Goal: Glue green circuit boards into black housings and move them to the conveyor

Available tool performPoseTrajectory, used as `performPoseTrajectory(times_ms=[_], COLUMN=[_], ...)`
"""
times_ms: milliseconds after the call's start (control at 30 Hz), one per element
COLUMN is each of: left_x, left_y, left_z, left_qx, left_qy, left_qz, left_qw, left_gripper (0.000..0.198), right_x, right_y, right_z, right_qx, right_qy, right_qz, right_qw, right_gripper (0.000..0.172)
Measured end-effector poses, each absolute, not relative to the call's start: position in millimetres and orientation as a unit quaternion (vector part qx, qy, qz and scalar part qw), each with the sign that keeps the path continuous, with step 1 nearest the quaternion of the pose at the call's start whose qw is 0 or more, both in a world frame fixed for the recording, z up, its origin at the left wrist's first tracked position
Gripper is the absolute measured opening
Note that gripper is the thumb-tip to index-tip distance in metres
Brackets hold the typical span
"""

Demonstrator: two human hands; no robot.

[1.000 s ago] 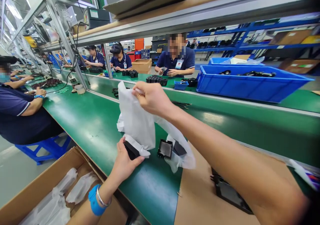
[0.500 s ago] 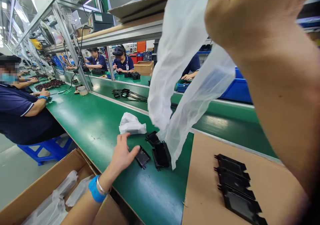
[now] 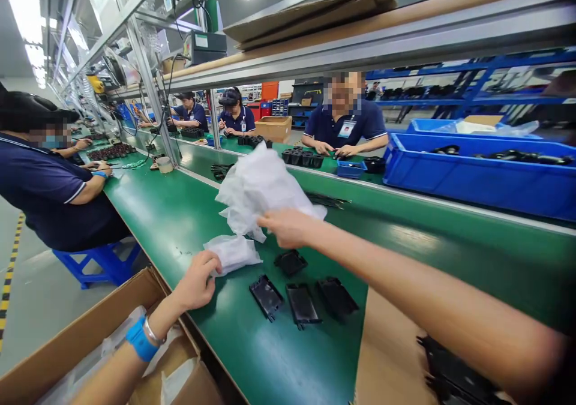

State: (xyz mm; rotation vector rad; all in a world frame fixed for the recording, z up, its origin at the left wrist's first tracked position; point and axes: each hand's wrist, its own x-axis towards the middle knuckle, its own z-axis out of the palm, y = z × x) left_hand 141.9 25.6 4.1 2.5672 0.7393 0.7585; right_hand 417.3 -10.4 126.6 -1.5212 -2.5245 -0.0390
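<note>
White, thin, crumpled wrapping sheet (image 3: pixel 270 183) was held above the surface, its lower edge pinched between the thumb and fingers of the right hand (image 3: pixel 281 226). Below it and to the left, a white, oblong wrapped packet (image 3: pixel 234 253) lay on the green, glossy surface (image 3: pixel 157 213). The left hand (image 3: pixel 198 279) was partly curled, its fingertips at the near left end of the packet; whether it gripped the packet could not be told.

Four black, shallow, rectangular trays lay on the surface in front of the hands: a left tray (image 3: pixel 266 297), a middle tray (image 3: pixel 303 305), a right tray (image 3: pixel 337 296) and a rear tray (image 3: pixel 290 262). The first three formed a row; the rear tray lay behind the row, near the right hand.

To the right, a flat, brown cardboard sheet (image 3: pixel 382 345) carried black, flat parts (image 3: pixel 454 369), partly hidden by the right forearm. At lower left, an open, brown cardboard box (image 3: pixel 85 333) stood beside the surface and contained white wrapping (image 3: pixel 177 381). A blue band (image 3: pixel 141 339) and a silver-coloured bangle (image 3: pixel 153 331) encircled the left wrist.

Beyond the surface, a person in a navy shirt (image 3: pixel 344 123) worked near a long, blue plastic bin (image 3: pixel 472 183). At far left, another person in navy (image 3: pixel 45 183) sat on a blue plastic stool (image 3: pixel 99 261).
</note>
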Motion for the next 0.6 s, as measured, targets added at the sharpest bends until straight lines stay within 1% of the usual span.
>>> performPoseTrajectory(times_ms=[67, 133, 167, 200, 233, 300, 333, 400, 500, 600], left_x=[138, 141, 144, 148, 151, 157, 160, 164, 170, 177], left_y=[20, 17, 17, 18, 20, 25, 28, 35, 44, 52], left_z=[-1, -8, -12, -17, -21, -27, -29, -29, -25, -19], left_qx=[0.899, 0.881, 0.866, 0.846, 0.825, 0.792, 0.783, 0.769, 0.751, 0.757], left_qy=[0.269, 0.291, 0.311, 0.337, 0.363, 0.400, 0.408, 0.412, 0.419, 0.428], left_qz=[0.289, 0.323, 0.347, 0.374, 0.398, 0.427, 0.428, 0.419, 0.408, 0.400], left_qw=[0.189, 0.187, 0.182, 0.176, 0.171, 0.173, 0.191, 0.250, 0.306, 0.290], left_gripper=[0.028, 0.024, 0.026, 0.033, 0.044, 0.070, 0.080, 0.092, 0.093, 0.086], right_x=[397, 376, 368, 361, 357, 354, 354, 354, 350, 345], right_y=[4, 18, 24, 29, 34, 40, 41, 38, 30, 24], right_z=[98, 84, 82, 83, 87, 104, 116, 144, 191, 232], right_qx=[-0.514, -0.510, -0.507, -0.502, -0.496, -0.481, -0.473, -0.455, -0.428, -0.420], right_qy=[-0.854, -0.856, -0.858, -0.861, -0.864, -0.868, -0.870, -0.872, -0.874, -0.863], right_qz=[0.001, 0.014, 0.020, 0.025, 0.030, 0.033, 0.032, 0.029, 0.025, 0.005], right_qw=[0.086, 0.079, 0.077, 0.080, 0.086, 0.117, 0.137, 0.178, 0.229, 0.282], right_gripper=[0.013, 0.021, 0.024, 0.024, 0.022, 0.016, 0.012, 0.003, 0.004, 0.004])
